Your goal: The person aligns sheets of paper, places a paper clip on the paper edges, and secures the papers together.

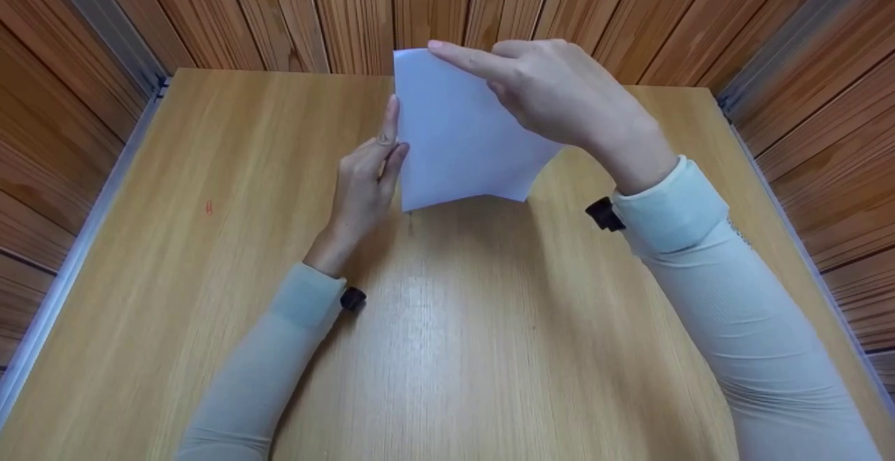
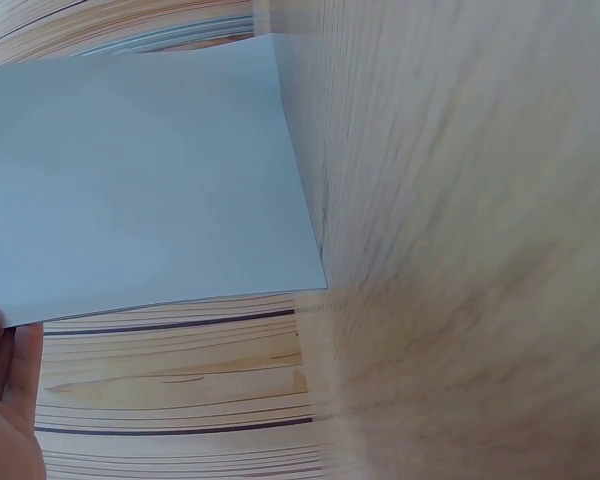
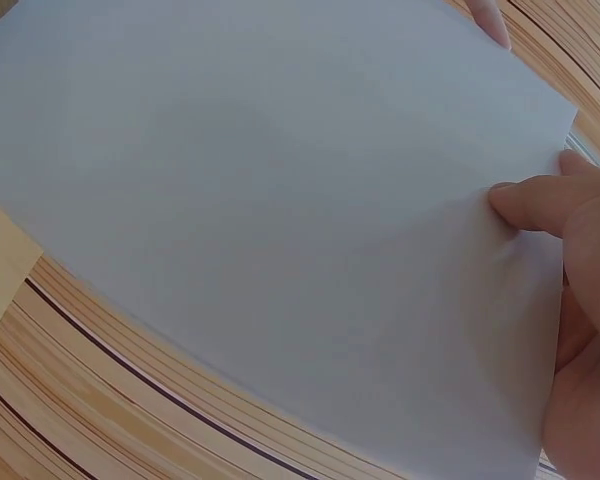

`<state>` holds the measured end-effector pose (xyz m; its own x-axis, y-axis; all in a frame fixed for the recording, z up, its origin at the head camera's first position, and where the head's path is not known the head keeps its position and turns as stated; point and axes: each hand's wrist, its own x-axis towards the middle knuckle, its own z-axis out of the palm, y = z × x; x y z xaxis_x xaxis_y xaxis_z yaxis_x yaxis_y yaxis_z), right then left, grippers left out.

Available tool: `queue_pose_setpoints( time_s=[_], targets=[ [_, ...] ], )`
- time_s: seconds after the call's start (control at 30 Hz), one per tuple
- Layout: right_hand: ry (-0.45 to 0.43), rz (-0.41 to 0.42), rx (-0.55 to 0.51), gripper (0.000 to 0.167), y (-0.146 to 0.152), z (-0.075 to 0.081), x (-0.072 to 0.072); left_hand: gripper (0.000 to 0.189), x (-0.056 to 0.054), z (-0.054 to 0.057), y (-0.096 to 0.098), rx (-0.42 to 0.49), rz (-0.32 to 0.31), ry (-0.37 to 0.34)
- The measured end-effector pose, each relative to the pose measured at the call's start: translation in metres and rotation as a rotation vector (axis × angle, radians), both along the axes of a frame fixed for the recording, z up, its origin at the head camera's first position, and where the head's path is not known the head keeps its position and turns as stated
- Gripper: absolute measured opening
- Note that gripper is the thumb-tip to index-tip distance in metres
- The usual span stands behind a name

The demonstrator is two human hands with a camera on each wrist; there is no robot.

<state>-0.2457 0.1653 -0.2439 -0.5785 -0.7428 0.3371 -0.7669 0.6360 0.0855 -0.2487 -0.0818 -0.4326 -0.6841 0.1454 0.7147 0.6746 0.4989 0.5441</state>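
Note:
A white sheet of paper [image 1: 461, 132] stands on edge above the far middle of the table, its lower edge bowed. My left hand [image 1: 365, 174] pinches its left side between thumb and fingers. From above, my right hand [image 1: 566, 90] grips the top edge, with the index finger stretched along it toward the upper left corner. In the right wrist view the thumb of the right hand [image 3: 580, 240] presses on the face of the paper [image 3: 260, 220]. The left wrist view has the lower corner of the paper [image 2: 160, 180] right at the tabletop.
The light wooden table [image 1: 245, 167] bears a small red mark [image 1: 209, 208] at its left. Wood-plank walls [image 1: 363, 13] enclose the back and both sides, with metal rails [image 1: 91, 209] along the table's side edges. Dark shadows of paper and arms fall on the tabletop.

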Motion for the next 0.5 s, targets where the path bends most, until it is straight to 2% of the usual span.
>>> queue_pose_setpoints(
  time_s=[0.1, 0.33, 0.5],
  targets=[
    [-0.003, -0.003, -0.001, 0.067, 0.0029, 0.0001, 0.0001, 0.059, 0.0004, 0.0000, 0.0001, 0.004, -0.003, -0.006],
    [0.017, 0.009, -0.023, 0.067, 0.0079, -0.0012, -0.0008, 0.049, 0.0019, -0.0012, -0.0001, 0.011, 0.000, 0.032],
    [0.012, 0.006, -0.013, 0.067, 0.0099, -0.0012, -0.0005, 0.055, -0.0003, -0.0005, 0.0002, 0.007, -0.008, 0.024]
  ],
)
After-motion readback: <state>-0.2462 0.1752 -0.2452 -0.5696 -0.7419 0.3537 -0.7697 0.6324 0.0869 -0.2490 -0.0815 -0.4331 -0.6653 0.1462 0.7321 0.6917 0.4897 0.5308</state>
